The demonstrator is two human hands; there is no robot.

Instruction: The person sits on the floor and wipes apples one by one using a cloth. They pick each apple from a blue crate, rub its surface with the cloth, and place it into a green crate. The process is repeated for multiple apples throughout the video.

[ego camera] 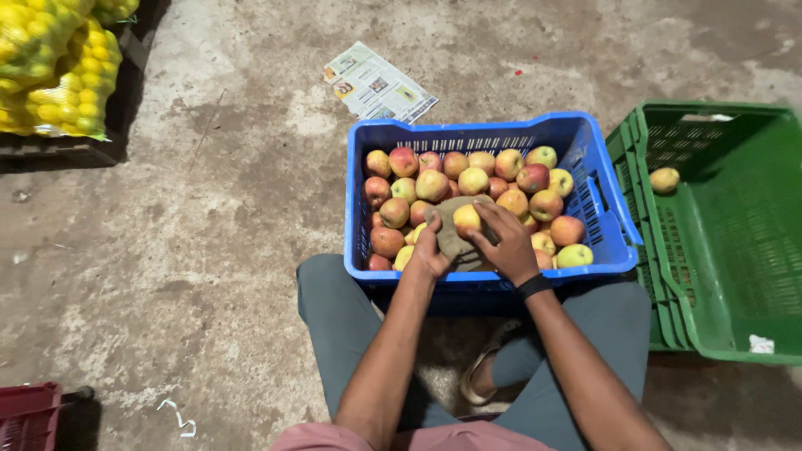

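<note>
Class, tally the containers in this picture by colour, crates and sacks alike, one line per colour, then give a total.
Blue crate: 1, holding the apples
Green crates: nested in a stack; several rims show, exact count unclear, counted as 1 stack
Red crate: 1, only partly in view
Yellow mesh sacks: 2 visible
Total: 5

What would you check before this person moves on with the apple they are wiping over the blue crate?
1. Apple held in the cloth: ok.
2. Left hand grips the cloth: ok.
3. Right hand rests on the apple: ok.
4. Apple wiped all round: cannot tell, underside hidden.
5. Green crate has room: ok, a single fruit inside.
6. Blue crate within reach: ok, right at the knees.
</note>
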